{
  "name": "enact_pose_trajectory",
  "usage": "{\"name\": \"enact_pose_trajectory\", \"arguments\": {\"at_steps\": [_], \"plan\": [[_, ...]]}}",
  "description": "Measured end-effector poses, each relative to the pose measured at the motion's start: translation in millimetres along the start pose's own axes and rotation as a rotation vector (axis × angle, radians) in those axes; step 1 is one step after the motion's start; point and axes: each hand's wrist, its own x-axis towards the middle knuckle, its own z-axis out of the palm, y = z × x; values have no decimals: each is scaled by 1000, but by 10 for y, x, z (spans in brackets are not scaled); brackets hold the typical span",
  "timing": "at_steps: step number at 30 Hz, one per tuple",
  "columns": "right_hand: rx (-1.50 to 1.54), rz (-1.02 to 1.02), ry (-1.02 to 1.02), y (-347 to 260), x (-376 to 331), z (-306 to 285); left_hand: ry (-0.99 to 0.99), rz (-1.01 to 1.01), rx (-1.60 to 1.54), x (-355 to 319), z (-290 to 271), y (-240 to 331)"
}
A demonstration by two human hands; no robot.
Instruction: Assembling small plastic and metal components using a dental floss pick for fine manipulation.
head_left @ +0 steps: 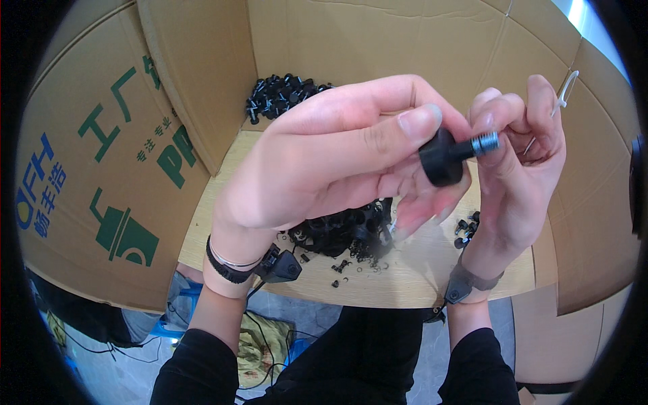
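Note:
My left hand (pixel 351 138) is closed around a black knob (pixel 442 158), a round head with a dark collar and a silver threaded stud pointing right. Beside the stud, my right hand (pixel 520 135) has its thumb and forefinger pinched at the threads. A thin wire-like piece with a white looped end (pixel 567 88) passes through its curled fingers; its exact kind is unclear. Beneath the left hand, a heap of small black rings and parts (pixel 344 229) lies on the wooden tabletop (pixel 405 283).
At the back left stands a pile of black knobs with silver studs (pixel 287 93). Several similar small pieces (pixel 467 228) lie near my right wrist. Cardboard walls (pixel 405 47) surround the table on the left, back and right. Cables and a yellowish sack (pixel 260 351) are on the floor.

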Motion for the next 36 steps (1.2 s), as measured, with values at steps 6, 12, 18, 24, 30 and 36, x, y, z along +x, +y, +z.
{"name": "enact_pose_trajectory", "arguments": {"at_steps": [6, 12, 18, 24, 30, 36], "plan": [[22, 13, -69, 24, 3, 91, 24, -113, 35, -80, 2, 85], [44, -21, -126, -8, 25, 42, 160, 75, 492, -72, 91, 59], [-383, 28, 148, 7, 47, -27, 193, 208, 630, -70, 45, 107], [-435, 23, 262, 112, 74, 39, 216, 344, 760, -53, -19, 54], [-442, -210, 189, -19, 4, -23, 172, 281, 902, -37, -11, 122], [-434, -355, 101, 65, -34, 124, 222, 281, 793, -44, 57, 97]]}}
